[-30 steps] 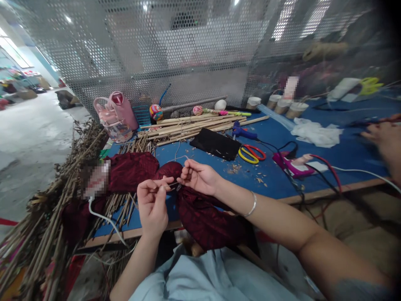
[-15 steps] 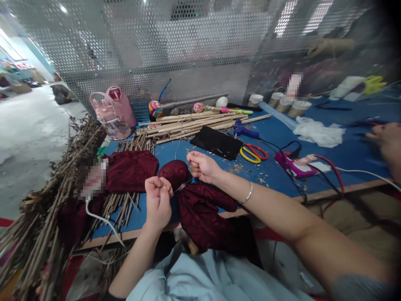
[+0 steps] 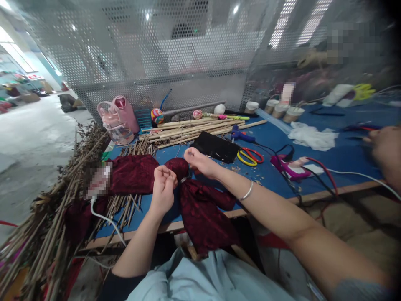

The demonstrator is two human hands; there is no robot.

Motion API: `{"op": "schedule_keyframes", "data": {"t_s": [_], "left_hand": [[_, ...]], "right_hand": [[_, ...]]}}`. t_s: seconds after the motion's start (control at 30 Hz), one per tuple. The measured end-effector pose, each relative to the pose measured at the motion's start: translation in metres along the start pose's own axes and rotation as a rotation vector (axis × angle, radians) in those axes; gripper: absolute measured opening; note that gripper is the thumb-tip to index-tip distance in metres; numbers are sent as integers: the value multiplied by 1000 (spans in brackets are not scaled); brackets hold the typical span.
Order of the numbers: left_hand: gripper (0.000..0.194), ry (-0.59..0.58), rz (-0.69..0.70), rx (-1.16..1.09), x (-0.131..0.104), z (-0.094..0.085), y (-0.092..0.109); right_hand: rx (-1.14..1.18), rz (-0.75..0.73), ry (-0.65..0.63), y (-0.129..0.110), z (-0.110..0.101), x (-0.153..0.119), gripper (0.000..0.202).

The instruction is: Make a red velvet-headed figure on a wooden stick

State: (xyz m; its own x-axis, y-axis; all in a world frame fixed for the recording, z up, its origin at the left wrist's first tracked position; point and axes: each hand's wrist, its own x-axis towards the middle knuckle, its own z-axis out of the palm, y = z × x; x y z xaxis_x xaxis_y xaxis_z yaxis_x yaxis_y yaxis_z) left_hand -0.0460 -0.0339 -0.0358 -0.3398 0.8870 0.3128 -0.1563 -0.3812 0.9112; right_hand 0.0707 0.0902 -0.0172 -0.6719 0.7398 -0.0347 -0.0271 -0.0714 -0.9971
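Note:
A dark red patterned cloth lies over the table edge, with a rounded, stuffed-looking end [image 3: 178, 166] at the top and a loose skirt of fabric [image 3: 205, 217] hanging toward my lap. A thin pale string [image 3: 184, 179] rings the narrow neck between the two parts. My left hand [image 3: 164, 186] is closed in a pinch to the left of this neck. On the other side, my right hand [image 3: 199, 162] pinches too, just beyond the ball. The string ends at my fingertips are too fine to make out clearly now.
Another dark red cloth piece [image 3: 134, 173] lies left, over dry stalks [image 3: 128, 209]. Beyond my hands are a black cloth [image 3: 215, 147], scissors [image 3: 247, 158], a glue gun [image 3: 241, 136] and wooden sticks [image 3: 200, 125]. At right are a purple power strip [image 3: 290, 168] and another person's hand [image 3: 387, 146].
My hands have shifted slightly, the left one rising and moving right. The string between them, visible before, now sits close around the cloth's neck. The camera view has shifted a little.

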Motion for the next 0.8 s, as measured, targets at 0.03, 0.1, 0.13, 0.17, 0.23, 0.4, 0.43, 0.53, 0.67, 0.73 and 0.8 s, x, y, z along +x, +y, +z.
{"op": "schedule_keyframes", "data": {"t_s": [0.03,0.1,0.13,0.17,0.23,0.4,0.43,0.53,0.67,0.73,0.8], "left_hand": [[17,7,-7,8,4,2,0],[21,16,-52,16,10,4,1],[22,12,-83,9,10,4,1],[23,1,-112,-9,10,4,1],[23,-20,-147,-62,7,0,1],[17,52,-58,-24,5,-7,8],[13,97,-32,7,7,-7,9],[16,191,-41,78,13,-8,12],[18,208,-109,139,15,-12,10],[19,189,-150,188,12,-14,9],[20,132,-196,247,7,-13,9]], "right_hand": [[-172,-66,-6,-3,-1,2,45],[-486,-157,-77,-5,-4,7,69],[-577,-174,-132,-4,-5,10,76],[-630,-182,-180,-3,-6,12,77],[-672,-211,-210,0,-8,15,72],[-783,-379,49,1,-9,26,64],[-803,-381,79,-1,-11,30,64],[-841,-316,29,-4,-13,38,62],[-970,-295,133,-6,-8,20,77],[-1076,-351,282,-9,-1,-3,75],[-1105,-445,386,-14,9,-29,52]]}}
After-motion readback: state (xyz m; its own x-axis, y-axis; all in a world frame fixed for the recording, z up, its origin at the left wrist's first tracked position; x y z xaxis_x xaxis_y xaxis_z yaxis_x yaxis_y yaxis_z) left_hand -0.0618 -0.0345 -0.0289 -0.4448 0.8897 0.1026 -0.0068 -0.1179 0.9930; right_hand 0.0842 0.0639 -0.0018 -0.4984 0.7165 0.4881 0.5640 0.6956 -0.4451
